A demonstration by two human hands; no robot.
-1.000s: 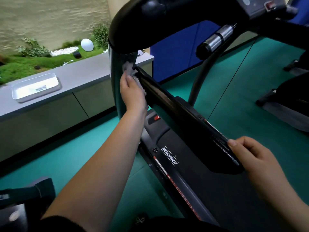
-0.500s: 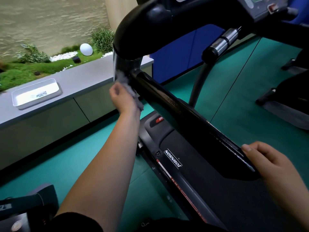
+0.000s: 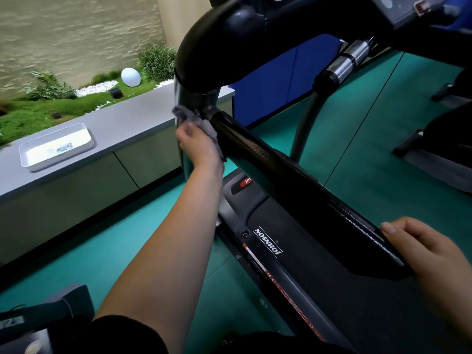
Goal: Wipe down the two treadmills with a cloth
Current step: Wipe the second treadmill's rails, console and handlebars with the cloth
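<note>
Treadmill handrail (image 3: 293, 175) running diagonally from upright (image 3: 196, 99) toward viewer; left hand (image 3: 198, 143) gripping grey cloth (image 3: 189, 116) at far upper end, right hand (image 3: 429, 254) curling fingers over near end.

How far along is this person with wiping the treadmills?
Done: nothing shows for certain, though the handrail looks glossy. In hand: the left hand holds a grey cloth against the upright post where the rail joins, while the right hand grips the rail's near end. Left, probably: the belt deck, the console and the dark machine on the right, possibly the second treadmill.
</note>
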